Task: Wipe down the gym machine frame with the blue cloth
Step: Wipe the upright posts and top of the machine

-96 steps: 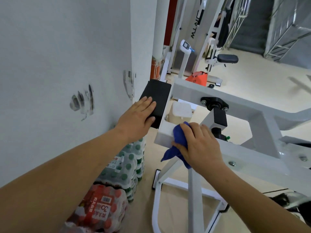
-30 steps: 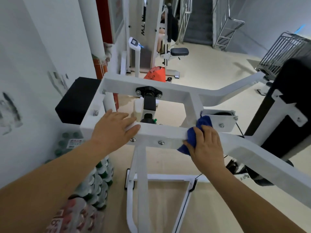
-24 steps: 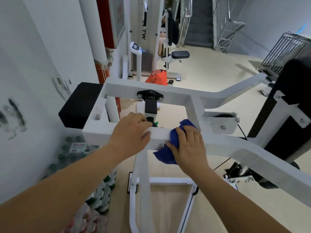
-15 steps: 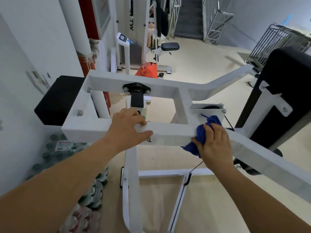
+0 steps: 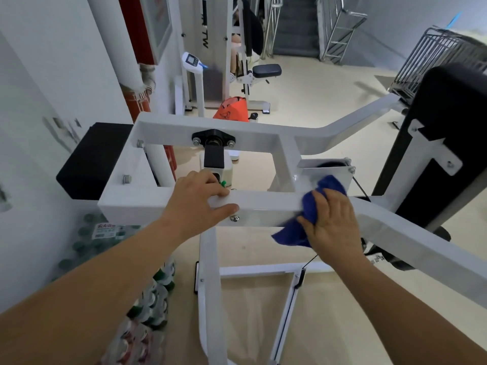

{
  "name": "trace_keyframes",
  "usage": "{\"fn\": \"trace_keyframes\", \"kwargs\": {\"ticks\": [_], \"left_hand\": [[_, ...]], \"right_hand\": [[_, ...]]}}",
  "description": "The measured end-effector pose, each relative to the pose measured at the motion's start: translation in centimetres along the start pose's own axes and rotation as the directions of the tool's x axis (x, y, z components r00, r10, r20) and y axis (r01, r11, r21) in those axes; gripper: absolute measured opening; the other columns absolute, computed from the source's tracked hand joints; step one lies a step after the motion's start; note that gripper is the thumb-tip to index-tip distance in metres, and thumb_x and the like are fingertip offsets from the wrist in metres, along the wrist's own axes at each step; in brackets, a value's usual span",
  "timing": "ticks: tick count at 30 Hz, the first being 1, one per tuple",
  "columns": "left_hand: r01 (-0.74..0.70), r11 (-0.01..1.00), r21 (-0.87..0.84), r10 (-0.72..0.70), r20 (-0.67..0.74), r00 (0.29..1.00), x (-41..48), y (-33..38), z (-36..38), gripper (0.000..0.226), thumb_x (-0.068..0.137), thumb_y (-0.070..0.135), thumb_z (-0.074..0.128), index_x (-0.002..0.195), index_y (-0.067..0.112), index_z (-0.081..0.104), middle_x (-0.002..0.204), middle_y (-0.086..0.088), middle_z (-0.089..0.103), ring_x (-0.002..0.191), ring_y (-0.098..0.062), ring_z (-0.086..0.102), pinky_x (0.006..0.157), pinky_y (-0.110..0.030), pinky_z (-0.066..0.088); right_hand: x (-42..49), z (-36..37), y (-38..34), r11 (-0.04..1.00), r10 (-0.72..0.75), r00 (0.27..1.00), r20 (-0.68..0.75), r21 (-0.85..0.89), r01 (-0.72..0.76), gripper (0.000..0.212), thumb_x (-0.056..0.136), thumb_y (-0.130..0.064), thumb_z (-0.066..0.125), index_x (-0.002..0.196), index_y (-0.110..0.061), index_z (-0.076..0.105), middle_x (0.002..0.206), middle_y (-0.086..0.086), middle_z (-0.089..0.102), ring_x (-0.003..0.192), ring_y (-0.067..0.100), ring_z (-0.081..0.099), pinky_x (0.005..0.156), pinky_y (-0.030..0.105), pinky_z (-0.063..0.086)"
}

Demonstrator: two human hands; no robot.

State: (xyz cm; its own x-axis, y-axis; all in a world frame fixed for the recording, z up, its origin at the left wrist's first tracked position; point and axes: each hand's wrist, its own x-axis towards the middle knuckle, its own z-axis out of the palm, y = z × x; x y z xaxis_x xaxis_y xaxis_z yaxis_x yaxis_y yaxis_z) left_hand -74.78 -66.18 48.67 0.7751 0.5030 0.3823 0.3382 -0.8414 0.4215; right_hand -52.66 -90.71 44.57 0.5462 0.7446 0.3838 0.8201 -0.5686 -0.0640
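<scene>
Moved rightward along the crossbar (image 5: 266,204) since just under a second ago, from beside the left hand (image 5: 197,204) to the corner below the metal plate (image 5: 326,175); hardly shifted over the last half second. Open floor (image 5: 329,88) beyond the white gym frame (image 5: 210,127); wall (image 5: 39,75) and shrink-wrapped bottles (image 5: 105,233) close on the left, tall black pad (image 5: 448,127) crowding the right. Blue cloth (image 5: 309,209): bunched, draped over the crossbar's top edge, one end up against the plate, the other hanging down the front face. Held there by the right hand (image 5: 333,222), palm down, fingers curled over the cloth and clamping it to the bar. Left hand gripping the same crossbar, fingers over the top, thumb along the front face just above a bolt (image 5: 234,218). Hands well apart.
</scene>
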Motion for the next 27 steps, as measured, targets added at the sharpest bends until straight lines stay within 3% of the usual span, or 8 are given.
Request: {"fn": "trace_keyframes", "kwargs": {"ticks": [3,6,11,14,19,21,23,27], "left_hand": [[-0.013,1.000,0.028,0.013,0.001,1.000,0.0,0.0,0.1,0.044,0.077,0.063,0.074,0.101,0.027,0.080,0.096,0.012,0.057,0.089,-0.015,0.054,0.085,-0.042,0.047],[-0.004,0.999,0.041,0.003,0.008,1.000,0.0,0.1,0.1,0.043,0.077,0.062,0.075,0.101,0.026,0.080,0.097,0.011,0.057,0.089,-0.014,0.053,0.086,-0.041,0.046],[0.004,1.000,0.023,-0.004,0.014,1.000,-0.1,0.0,0.0,0.044,0.078,0.062,0.073,0.104,0.028,0.079,0.098,0.014,0.055,0.092,-0.013,0.050,0.088,-0.038,0.043],[-0.020,0.998,0.062,0.020,0.011,1.000,-0.1,-0.2,0.2,0.043,0.078,0.061,0.074,0.103,0.027,0.078,0.099,0.011,0.059,0.092,-0.016,0.053,0.085,-0.039,0.045],[-0.028,0.998,0.055,0.029,-0.008,1.000,-0.1,-0.6,0.5,0.050,0.079,0.069,0.066,0.108,0.029,0.075,0.101,0.012,0.059,0.092,-0.015,0.053,0.083,-0.036,0.042],[-0.032,0.998,0.057,0.032,0.002,0.999,-0.1,-0.5,0.5,0.055,0.081,0.072,0.058,0.113,0.030,0.075,0.106,0.012,0.061,0.096,-0.015,0.055,0.086,-0.037,0.044],[-0.038,0.999,0.030,0.037,0.035,0.999,-0.2,-0.3,0.4,0.056,0.083,0.070,0.057,0.115,0.027,0.075,0.111,0.012,0.063,0.102,-0.014,0.056,0.093,-0.039,0.046],[-0.033,0.999,0.008,0.032,0.081,0.996,-0.4,-0.1,0.2,0.054,0.087,0.064,0.060,0.121,0.026,0.073,0.124,0.013,0.066,0.114,-0.009,0.057,0.101,-0.031,0.049]], "right_hand": [[-0.5,-0.6,2.2,0.993,0.090,0.996,0.024,-0.080,-0.088,0.069,0.096,-0.058,0.038,0.138,-0.003,0.048,0.136,0.020,0.046,0.124,0.043,0.046,0.113,0.057,0.034],[0.1,-0.4,0.0,0.984,0.161,0.987,0.022,-0.086,-0.159,0.068,0.097,-0.057,0.036,0.137,-0.003,0.047,0.135,0.022,0.046,0.126,0.044,0.043,0.114,0.059,0.031],[0.3,0.0,-4.8,1.000,-0.013,1.000,0.014,0.022,0.013,0.065,0.100,-0.057,0.035,0.138,-0.006,0.051,0.138,0.018,0.048,0.128,0.039,0.044,0.114,0.056,0.033],[0.0,-0.3,-3.6,0.998,-0.021,1.000,0.010,0.053,0.021,0.059,0.102,-0.050,0.033,0.141,-0.009,0.051,0.141,0.015,0.049,0.129,0.036,0.043,0.115,0.052,0.034],[-1.5,-1.2,2.6,0.989,0.151,0.989,0.009,-0.008,-0.151,0.062,0.103,-0.047,0.026,0.149,-0.009,0.042,0.142,0.015,0.050,0.131,0.034,0.043,0.117,0.052,0.033],[-1.5,-1.3,3.1,0.976,0.219,0.976,0.013,-0.012,-0.219,0.065,0.103,-0.047,0.025,0.154,-0.008,0.034,0.143,0.015,0.048,0.131,0.035,0.043,0.117,0.051,0.032],[-0.7,-1.1,1.7,0.956,0.291,0.957,0.003,0.033,-0.291,0.065,0.102,-0.045,0.025,0.151,-0.004,0.038,0.142,0.017,0.050,0.130,0.037,0.043,0.118,0.053,0.032],[0.6,-0.7,-4.0,0.988,0.142,0.990,0.002,0.057,-0.142,0.056,0.103,-0.040,0.029,0.140,-0.004,0.052,0.143,0.016,0.052,0.131,0.036,0.045,0.118,0.054,0.032]]}}
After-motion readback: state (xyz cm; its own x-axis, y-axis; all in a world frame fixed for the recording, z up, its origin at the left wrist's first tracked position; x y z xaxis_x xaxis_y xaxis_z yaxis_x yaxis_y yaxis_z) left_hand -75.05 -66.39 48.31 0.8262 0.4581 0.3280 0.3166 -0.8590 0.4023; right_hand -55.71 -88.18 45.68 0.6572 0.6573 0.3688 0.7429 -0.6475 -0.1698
